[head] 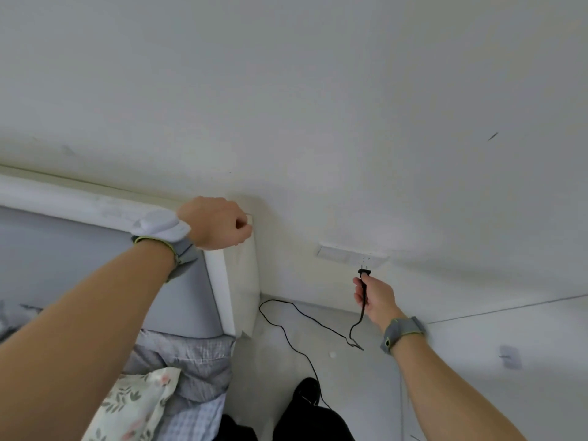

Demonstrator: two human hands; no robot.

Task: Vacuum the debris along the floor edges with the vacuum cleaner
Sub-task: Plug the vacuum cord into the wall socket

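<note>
Two prongs (365,268) sit just short of the wall socket (366,259) — my right hand (375,297) grips the plug (364,273), my left hand (216,222) clenches the headboard (235,281) corner. Tilted, they'd miss the slots; the vacuum cleaner is out of view.

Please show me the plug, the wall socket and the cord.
plug (364,273), head view, on its black body.
wall socket (366,260), head view, on its white plate.
cord (360,318), head view, on the hanging part.

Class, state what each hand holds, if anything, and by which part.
The right hand holds the plug by its body, behind the prongs. The left hand seems to hold the headboard at its top corner.
</note>
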